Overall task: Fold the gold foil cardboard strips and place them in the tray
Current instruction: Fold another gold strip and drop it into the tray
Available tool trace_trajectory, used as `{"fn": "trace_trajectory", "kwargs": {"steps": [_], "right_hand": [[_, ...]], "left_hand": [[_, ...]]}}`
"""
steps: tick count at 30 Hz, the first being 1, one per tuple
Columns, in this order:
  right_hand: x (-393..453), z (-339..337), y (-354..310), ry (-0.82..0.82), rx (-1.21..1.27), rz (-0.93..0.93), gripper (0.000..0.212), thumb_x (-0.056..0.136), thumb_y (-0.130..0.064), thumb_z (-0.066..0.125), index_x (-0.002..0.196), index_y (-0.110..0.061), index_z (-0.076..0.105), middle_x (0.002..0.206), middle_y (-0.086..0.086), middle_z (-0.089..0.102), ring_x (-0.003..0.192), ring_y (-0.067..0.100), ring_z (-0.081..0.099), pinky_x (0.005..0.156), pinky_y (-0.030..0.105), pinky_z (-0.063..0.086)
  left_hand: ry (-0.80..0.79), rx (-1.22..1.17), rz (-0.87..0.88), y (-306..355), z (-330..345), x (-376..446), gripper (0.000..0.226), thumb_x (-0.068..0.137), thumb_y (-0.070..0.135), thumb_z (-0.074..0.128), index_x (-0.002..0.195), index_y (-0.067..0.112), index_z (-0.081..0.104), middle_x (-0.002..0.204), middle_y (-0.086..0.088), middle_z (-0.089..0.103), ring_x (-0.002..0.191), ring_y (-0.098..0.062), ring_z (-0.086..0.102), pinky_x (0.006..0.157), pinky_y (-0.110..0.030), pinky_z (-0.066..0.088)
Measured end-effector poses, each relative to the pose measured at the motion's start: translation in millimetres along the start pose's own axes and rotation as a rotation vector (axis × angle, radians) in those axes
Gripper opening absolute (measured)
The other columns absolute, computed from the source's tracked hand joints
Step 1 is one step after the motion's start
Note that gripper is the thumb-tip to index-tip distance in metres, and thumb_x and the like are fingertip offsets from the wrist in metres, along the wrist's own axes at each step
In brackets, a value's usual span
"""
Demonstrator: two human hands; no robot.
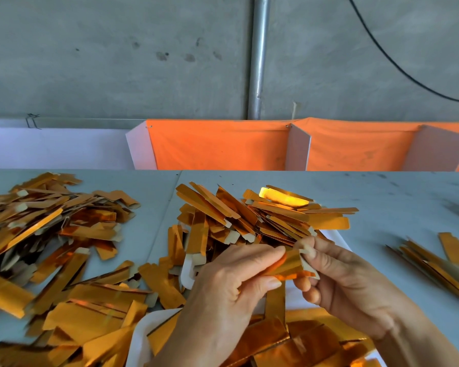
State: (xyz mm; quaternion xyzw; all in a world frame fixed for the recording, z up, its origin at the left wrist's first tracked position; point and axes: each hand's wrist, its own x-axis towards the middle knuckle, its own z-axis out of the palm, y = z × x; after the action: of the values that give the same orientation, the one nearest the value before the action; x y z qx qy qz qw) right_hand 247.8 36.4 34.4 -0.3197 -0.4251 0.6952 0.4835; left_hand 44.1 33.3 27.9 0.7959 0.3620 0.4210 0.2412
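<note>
Both hands hold one gold foil strip [289, 264] above the table's front middle. My left hand [231, 287] pinches its left part between thumb and fingers. My right hand [347, 282] pinches its right end, where a pale cardboard tab shows. Part of the strip hangs down between the hands. A white tray [141, 327] lies under the hands with gold strips in it; most of it is hidden. A heap of strips [263, 215] lies just beyond the hands.
A large loose pile of gold strips [51, 234] covers the left of the grey table [395, 202]. A small bundle of strips [440, 263] lies at the right. Orange cloth bins with white dividers [297, 147] stand along the far edge, below a concrete wall.
</note>
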Motion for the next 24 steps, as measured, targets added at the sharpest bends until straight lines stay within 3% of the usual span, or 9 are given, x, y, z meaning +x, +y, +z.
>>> {"fn": "trace_trajectory", "kwargs": {"steps": [3, 8, 17, 19, 22, 24], "right_hand": [[-1.4, -0.7, -1.4, -0.009, -0.023, -0.013, 0.044, 0.048, -0.028, 0.096, 0.078, -0.008, 0.071, 0.061, 0.013, 0.058, 0.05, 0.017, 0.059, 0.044, 0.023, 0.05], [-4.5, 1.0, -8.3, -0.039, -0.205, -0.087, 0.043, 0.052, -0.035, 0.094, 0.079, -0.01, 0.071, 0.068, 0.01, 0.062, 0.055, 0.02, 0.063, 0.05, 0.024, 0.052], [-8.7, 6.9, -12.3, 0.001, -0.506, -0.201, 0.047, 0.054, -0.056, 0.085, 0.074, -0.016, 0.068, 0.063, 0.01, 0.064, 0.056, 0.018, 0.063, 0.055, 0.023, 0.051], [-8.7, 11.2, -12.0, 0.036, -0.555, -0.219, 0.037, 0.06, -0.052, 0.082, 0.071, -0.019, 0.068, 0.062, 0.007, 0.065, 0.055, 0.016, 0.063, 0.055, 0.023, 0.05], [-7.0, 13.8, -9.8, 0.073, -0.592, -0.211, 0.009, 0.073, -0.028, 0.07, 0.069, -0.02, 0.067, 0.063, 0.004, 0.065, 0.055, 0.015, 0.063, 0.055, 0.023, 0.05], [-7.1, 12.9, -8.3, 0.087, -0.562, -0.191, 0.011, 0.078, -0.027, 0.072, 0.071, -0.02, 0.068, 0.067, 0.005, 0.065, 0.059, 0.018, 0.064, 0.055, 0.023, 0.051]], "left_hand": [[-0.013, -0.033, 0.004, -1.1, 0.1, -0.3, 0.038, 0.088, 0.028, 0.062, 0.122, 0.046, 0.057, 0.121, 0.029, 0.055, 0.118, 0.004, 0.05, 0.094, -0.013, 0.042], [-0.029, -0.06, 0.001, 0.2, 0.8, -0.6, 0.038, 0.084, 0.035, 0.058, 0.121, 0.044, 0.059, 0.121, 0.028, 0.056, 0.118, 0.003, 0.05, 0.094, -0.016, 0.044], [-0.042, -0.001, -0.007, -0.3, 1.8, 0.2, 0.041, 0.083, 0.034, 0.059, 0.122, 0.046, 0.056, 0.122, 0.032, 0.052, 0.118, 0.007, 0.048, 0.096, -0.013, 0.041], [-0.046, -0.003, -0.017, -1.4, 2.6, 0.3, 0.04, 0.085, 0.032, 0.062, 0.122, 0.048, 0.055, 0.122, 0.033, 0.051, 0.118, 0.007, 0.047, 0.095, -0.013, 0.041], [-0.056, -0.005, -0.054, -2.6, 2.4, 0.4, 0.043, 0.087, 0.028, 0.065, 0.121, 0.051, 0.053, 0.122, 0.035, 0.051, 0.119, 0.009, 0.045, 0.097, -0.013, 0.041], [-0.061, -0.015, -0.07, -2.0, 2.6, 1.1, 0.043, 0.086, 0.027, 0.066, 0.12, 0.051, 0.054, 0.121, 0.035, 0.051, 0.118, 0.01, 0.045, 0.096, -0.013, 0.041]]}}
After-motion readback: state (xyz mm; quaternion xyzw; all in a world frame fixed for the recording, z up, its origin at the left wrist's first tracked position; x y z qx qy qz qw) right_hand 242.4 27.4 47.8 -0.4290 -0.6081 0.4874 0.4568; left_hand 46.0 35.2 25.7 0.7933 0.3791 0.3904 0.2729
